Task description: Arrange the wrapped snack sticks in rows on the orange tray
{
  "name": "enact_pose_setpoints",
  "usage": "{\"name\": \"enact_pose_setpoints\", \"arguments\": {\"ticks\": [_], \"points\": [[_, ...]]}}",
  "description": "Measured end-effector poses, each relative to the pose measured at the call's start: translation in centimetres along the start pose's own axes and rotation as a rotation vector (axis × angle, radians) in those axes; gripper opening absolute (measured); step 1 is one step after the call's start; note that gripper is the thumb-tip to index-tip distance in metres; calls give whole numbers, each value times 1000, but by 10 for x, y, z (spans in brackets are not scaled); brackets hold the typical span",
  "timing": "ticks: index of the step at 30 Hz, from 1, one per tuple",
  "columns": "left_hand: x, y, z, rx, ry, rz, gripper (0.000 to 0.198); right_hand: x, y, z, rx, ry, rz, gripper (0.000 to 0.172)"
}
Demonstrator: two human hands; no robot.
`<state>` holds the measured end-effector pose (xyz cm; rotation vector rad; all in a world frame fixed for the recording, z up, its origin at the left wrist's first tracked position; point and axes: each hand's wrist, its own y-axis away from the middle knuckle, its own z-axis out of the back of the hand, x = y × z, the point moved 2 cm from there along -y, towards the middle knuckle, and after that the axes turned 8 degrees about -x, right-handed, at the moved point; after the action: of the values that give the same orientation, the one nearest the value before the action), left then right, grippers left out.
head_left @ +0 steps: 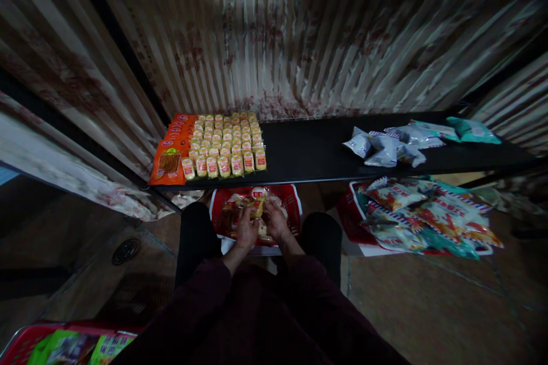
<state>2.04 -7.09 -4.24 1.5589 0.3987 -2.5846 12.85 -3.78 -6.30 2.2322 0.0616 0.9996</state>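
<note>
Both my hands are over a red basket (292, 205) between my knees. My left hand (247, 230) and my right hand (276, 220) have their fingers curled in toward a small yellow snack cake packet (258, 204), with a red-and-white label beside it. The hands grip the packet from its two sides. Other clear-wrapped packets (233, 205) lie in the basket around and under my hands. Dim light blurs the fingertips and the details of the packets.
A black shelf (303, 151) crosses ahead, bearing rows of wrapped snack cakes (224, 165), an orange snack bag (169, 157) and silver bags (383, 148). Another red basket (353, 222) at right is heaped with snack bags (445, 214). Lower left is a basket (17, 345) with green bags.
</note>
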Motion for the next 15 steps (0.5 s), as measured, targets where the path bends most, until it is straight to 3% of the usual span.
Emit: {"name": "enact_pose_setpoints", "arguments": {"ticks": [7,15], "points": [[-8,7,2,2,-8,-83,46,-1,5,2,62,11,-18,47],[-8,8,1,-15,6,-15,46,0,4,6,50,20,-25,46]]}}
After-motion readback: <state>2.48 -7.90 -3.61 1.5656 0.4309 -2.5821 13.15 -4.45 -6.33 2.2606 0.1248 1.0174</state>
